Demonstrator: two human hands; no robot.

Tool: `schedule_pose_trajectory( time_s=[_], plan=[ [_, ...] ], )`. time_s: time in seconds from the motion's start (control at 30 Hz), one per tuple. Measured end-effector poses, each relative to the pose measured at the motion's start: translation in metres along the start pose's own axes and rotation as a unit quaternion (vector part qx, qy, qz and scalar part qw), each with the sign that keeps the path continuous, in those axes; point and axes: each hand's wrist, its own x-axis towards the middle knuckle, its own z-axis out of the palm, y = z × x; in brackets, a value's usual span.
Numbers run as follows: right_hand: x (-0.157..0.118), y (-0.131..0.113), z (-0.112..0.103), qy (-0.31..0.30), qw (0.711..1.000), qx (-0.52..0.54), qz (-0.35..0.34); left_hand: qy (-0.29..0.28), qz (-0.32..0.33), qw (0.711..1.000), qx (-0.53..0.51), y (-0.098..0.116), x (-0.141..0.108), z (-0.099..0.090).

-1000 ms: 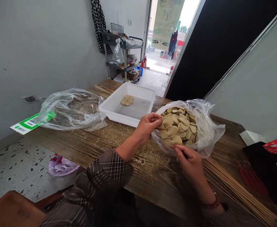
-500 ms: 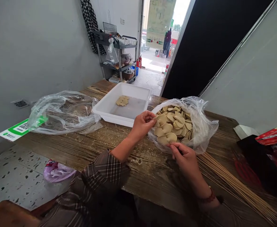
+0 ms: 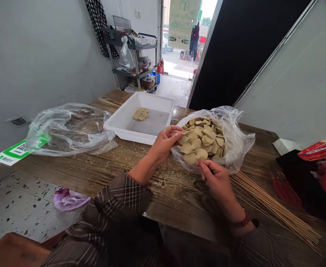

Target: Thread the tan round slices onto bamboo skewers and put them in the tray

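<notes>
Thin beige discs (image 3: 209, 137) fill an open clear plastic bag (image 3: 236, 142) on the wooden table. Over the bag's near left side, several discs in a row (image 3: 191, 145) hang between my hands. My left hand (image 3: 166, 140) pinches the upper left end of this row. At its lower end, the fingers of my right hand (image 3: 214, 175) are closed on what looks like a thin skewer tip, mostly hidden. A white tray (image 3: 118, 130) at the table's far side holds a small group of discs (image 3: 141, 114).
Thin wooden sticks (image 3: 274, 204) lie at the right, beside a black box (image 3: 300, 181) with red packets. An empty-looking plastic bag (image 3: 68, 129) and a green-white card (image 3: 15, 151) are at the left. A shelf cart (image 3: 136, 47) stands beyond the table.
The view has shifted slightly, so most things sit a little higher and further left. Both hands keep their pinch on the row of discs.
</notes>
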Motion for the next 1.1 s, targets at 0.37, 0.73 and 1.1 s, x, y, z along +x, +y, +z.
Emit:
schedule_pose_trajectory(
  time_s=[0.37,0.73,1.1],
  plan=[
    [-0.001,0.001,0.004,-0.011,1.0,0.021,0.012,-0.101,-0.097,0.978,-0.154,-0.007,-0.007,0.012],
    [0.001,0.0,0.008,0.0,0.996,-0.078,-0.036,-0.043,-0.069,0.986,-0.146,0.0,-0.002,0.007],
    [0.0,0.005,0.009,0.011,0.992,-0.116,-0.047,-0.023,-0.078,0.99,-0.112,-0.008,-0.003,0.012]
  ],
)
